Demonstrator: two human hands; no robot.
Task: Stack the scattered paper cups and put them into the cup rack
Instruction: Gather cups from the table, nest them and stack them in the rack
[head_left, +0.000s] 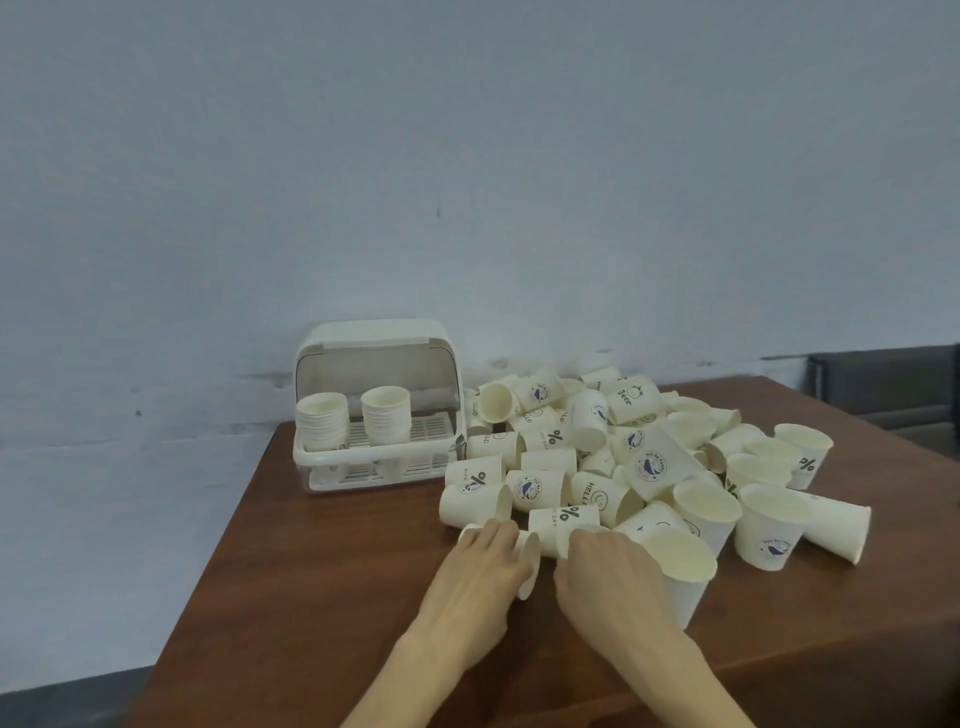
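A brown wooden table (322, 597) is standing against a pale blue-grey wall (467, 156), and a person is leaning in from the near edge with both bare arms stretched over it.

The left hand (485, 561) is curling round a paper cup (529, 564) lying on its side, mouth to the right. The right hand (605, 569) is closing over another sideways cup (550, 543) just beside it, its fingers hiding most of that cup. The two cups are nearly touching, so I am taking this as one being slid into the other.

The heap of loose cups (649, 457) is sprawling over the far right of the table, some upright, most tipped over. The cup rack (376, 415) is sitting far left of the heap with its lid up, and two stacks (353, 421) are already standing inside.

What is worrying me is the tall upright cup (680, 577) pressing against the right wrist: a turn of that arm could be knocking it over or nudging it towards the near edge. Squeezing the thin walls too hard could be creasing a rim, and then the cups would be jamming instead of nesting. Lifting towards the rack, the hands will be passing the nearest toppled cups (475, 501), which are lying right between them and it. A dark seat (883, 384) is showing beyond the table at far right.
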